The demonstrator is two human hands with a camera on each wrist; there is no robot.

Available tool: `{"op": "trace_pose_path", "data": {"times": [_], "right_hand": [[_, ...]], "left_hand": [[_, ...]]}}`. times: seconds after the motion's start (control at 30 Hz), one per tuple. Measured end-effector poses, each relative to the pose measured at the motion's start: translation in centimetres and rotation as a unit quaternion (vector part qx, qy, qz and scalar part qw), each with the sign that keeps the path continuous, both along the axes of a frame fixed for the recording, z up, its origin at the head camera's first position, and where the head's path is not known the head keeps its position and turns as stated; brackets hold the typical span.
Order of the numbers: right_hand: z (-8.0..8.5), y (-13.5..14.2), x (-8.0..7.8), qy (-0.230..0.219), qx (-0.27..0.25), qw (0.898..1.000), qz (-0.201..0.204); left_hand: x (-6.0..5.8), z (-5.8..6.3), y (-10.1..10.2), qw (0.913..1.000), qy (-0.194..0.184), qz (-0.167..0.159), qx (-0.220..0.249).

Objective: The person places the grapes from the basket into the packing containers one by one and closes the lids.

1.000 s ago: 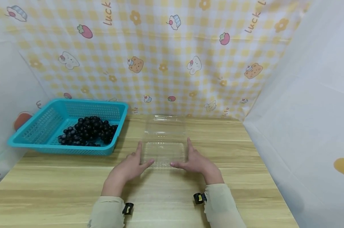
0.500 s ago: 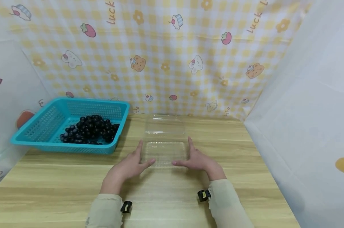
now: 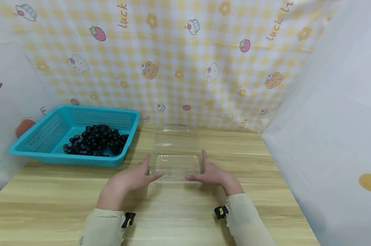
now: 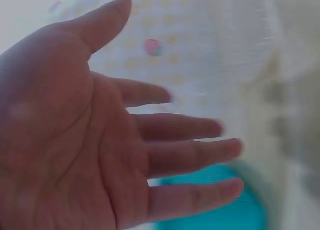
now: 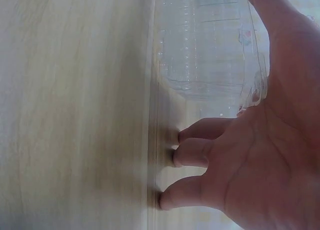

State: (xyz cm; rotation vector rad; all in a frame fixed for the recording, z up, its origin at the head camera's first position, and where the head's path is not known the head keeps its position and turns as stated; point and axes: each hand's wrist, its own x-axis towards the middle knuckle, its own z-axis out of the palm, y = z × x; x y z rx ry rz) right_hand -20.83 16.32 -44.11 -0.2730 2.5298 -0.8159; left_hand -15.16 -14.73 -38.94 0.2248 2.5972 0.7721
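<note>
A clear plastic clamshell box lies opened out on the wooden table, its lid folded back toward the wall cloth. At the box's left side my left hand is spread, thumb tip near the front left corner. In the left wrist view that hand faces the camera palm-up with straight, spread fingers and nothing in it. My right hand rests at the box's right side, thumb along the front edge. The right wrist view has its fingertips down on the table, with the box beside the thumb.
On the left stands a turquoise plastic basket holding dark grapes. A yellow checked cloth hangs behind the table, and white sheets close off both sides.
My left hand has drawn a little leftward, away from the box's side. The right hand stays by the box. The box, basket and grapes keep their places.
</note>
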Motion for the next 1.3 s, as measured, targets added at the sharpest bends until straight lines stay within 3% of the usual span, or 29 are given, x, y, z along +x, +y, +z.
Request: {"op": "trace_pose_path", "data": {"times": [0.3, 0.43, 0.53, 0.7, 1.1, 1.3], "right_hand": [[0.3, 0.1, -0.1, 0.001, 0.010, 1.000, -0.006], [0.3, 0.2, -0.1, -0.005, 0.008, 1.000, -0.008], [0.2, 0.2, 0.0, -0.008, 0.006, 1.000, -0.007], [0.1, 0.0, 0.0, -0.012, -0.002, 1.000, -0.004], [0.0, 0.0, 0.1, -0.017, -0.013, 1.000, -0.006], [0.0, 0.0, 0.0, -0.014, -0.006, 1.000, 0.000]], "left_hand": [[0.8, 7.5, -0.4, 0.9952, 0.052, -0.038, -0.073], [-0.1, 10.1, -1.7, 0.9921, 0.067, -0.029, -0.102], [-1.2, 11.4, -3.0, 0.9891, 0.071, -0.024, -0.126], [-3.0, 12.2, -5.1, 0.9851, 0.063, -0.022, -0.159], [-8.1, 12.2, -9.3, 0.9759, 0.042, -0.038, -0.211], [-10.8, 11.2, -11.4, 0.9710, 0.039, -0.060, -0.228]]}}
